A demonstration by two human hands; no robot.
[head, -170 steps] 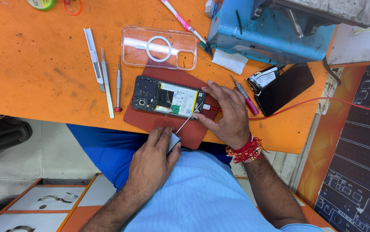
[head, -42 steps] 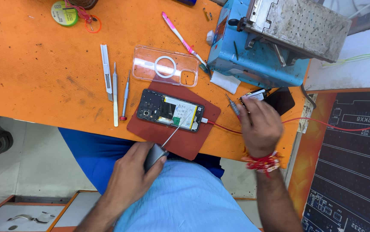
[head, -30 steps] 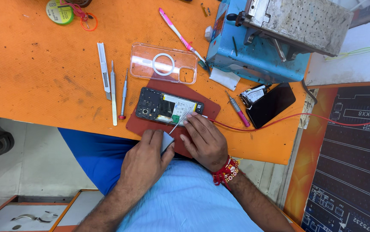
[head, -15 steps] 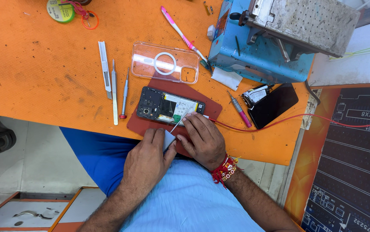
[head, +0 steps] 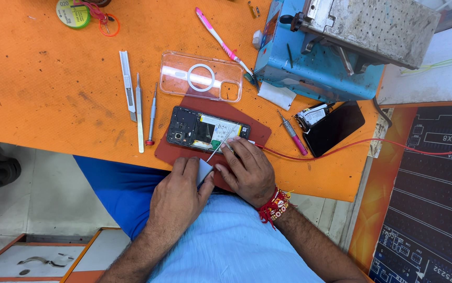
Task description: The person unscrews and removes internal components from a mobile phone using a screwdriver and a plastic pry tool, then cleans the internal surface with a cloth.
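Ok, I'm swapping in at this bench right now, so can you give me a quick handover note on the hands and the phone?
Left hand: pinching a small grey flat piece at the dark red mat's near edge.
Right hand: holding a thin metal probe against the opened black phone lying on the mat.
Done: back is off, insides exposed.
Left: phone not closed; clear plastic case lies empty behind it.

hands [head: 213, 181], opened phone [head: 206, 130], orange table [head: 47, 99]

The right hand [head: 247, 170] covers the opened phone's [head: 205, 130] lower end, so the tweezer [head: 218, 147] grip stays hidden. The solder spool [head: 73, 12] and blue machine [head: 336, 44] are cut off up top.
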